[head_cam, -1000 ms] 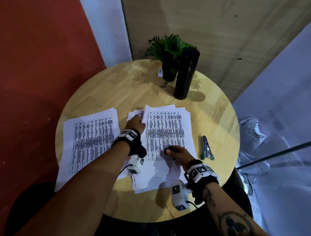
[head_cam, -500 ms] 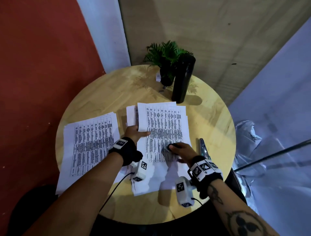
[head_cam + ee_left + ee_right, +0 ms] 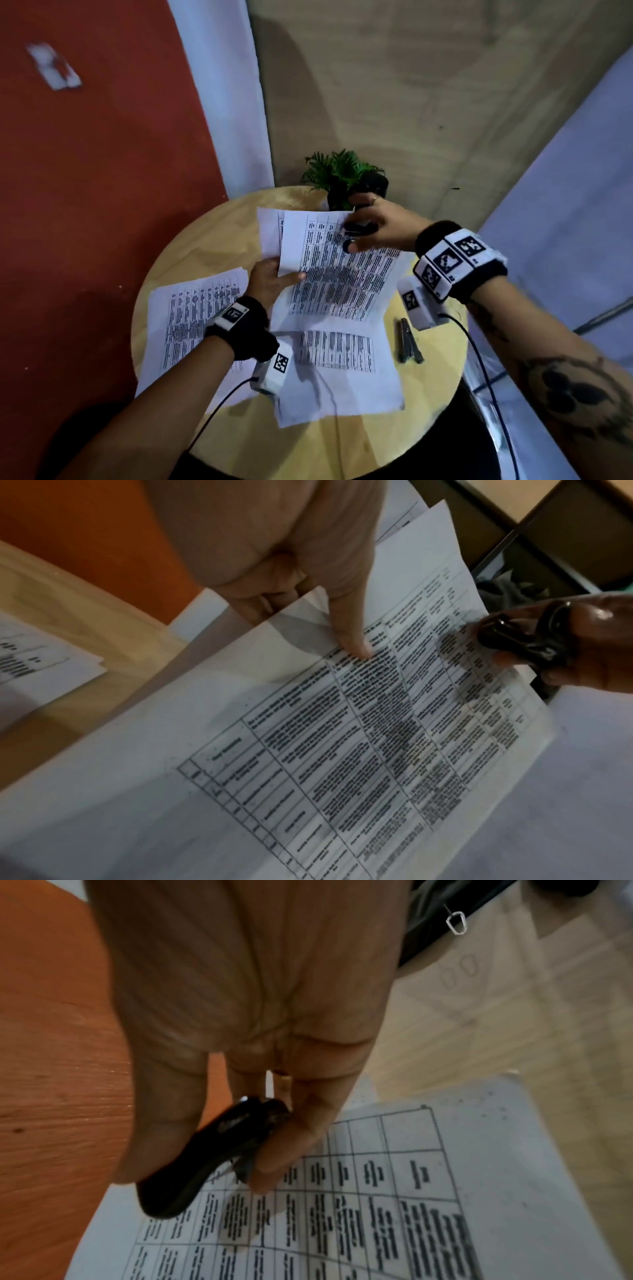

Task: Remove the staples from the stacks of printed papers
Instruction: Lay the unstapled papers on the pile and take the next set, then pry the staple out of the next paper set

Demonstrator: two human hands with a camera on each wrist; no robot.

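Note:
A set of printed sheets (image 3: pixel 342 281) is lifted at a tilt above the middle stack of papers (image 3: pixel 342 380) on the round wooden table (image 3: pixel 205 246). My left hand (image 3: pixel 284 274) pinches the set's left edge, thumb (image 3: pixel 352 634) on top and fingers underneath. My right hand (image 3: pixel 356 233) grips a black staple remover (image 3: pixel 359 229) (image 3: pixel 205 1156) (image 3: pixel 524 642) at the top of the page, touching the paper. No staple is visible. A second stack (image 3: pixel 191 318) lies flat at the left.
A metal stapler-like tool (image 3: pixel 407 342) lies on the table right of the middle stack. A potted green plant (image 3: pixel 342 169) and a dark bottle (image 3: pixel 376 183), partly hidden by my right hand, stand at the far edge. Cables hang from both wrist cameras.
My left hand has lifted the top sheets off the middle stack. My right hand has moved with the staple remover from the lower page up to its top edge. The head view has tilted upward.

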